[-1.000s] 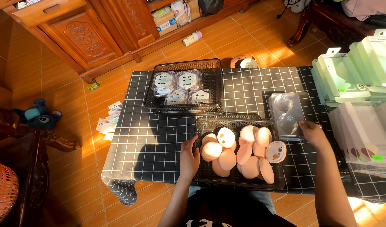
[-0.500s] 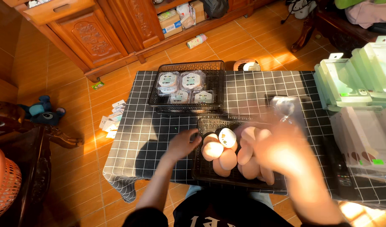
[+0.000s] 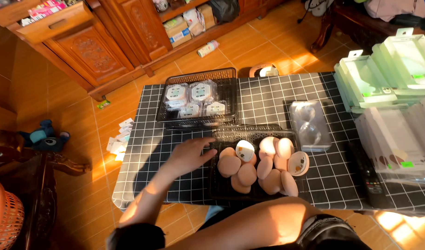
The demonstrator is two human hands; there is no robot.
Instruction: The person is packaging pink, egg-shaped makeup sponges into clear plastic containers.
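The left hand, fingers loosely spread and holding nothing, is laid at the left rim of the black tray of peach sponges near the table's front edge.

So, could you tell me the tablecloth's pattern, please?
The tablecloth is black with a white grid; head view.

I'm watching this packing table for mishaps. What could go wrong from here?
The peach sponge puffs are heaped in the near black tray, one leaning over its right rim, so a nudge from the left hand reaching in might tip some out. The clear empty shell case lies loose beside the tray and could be knocked. The right hand is out of view.
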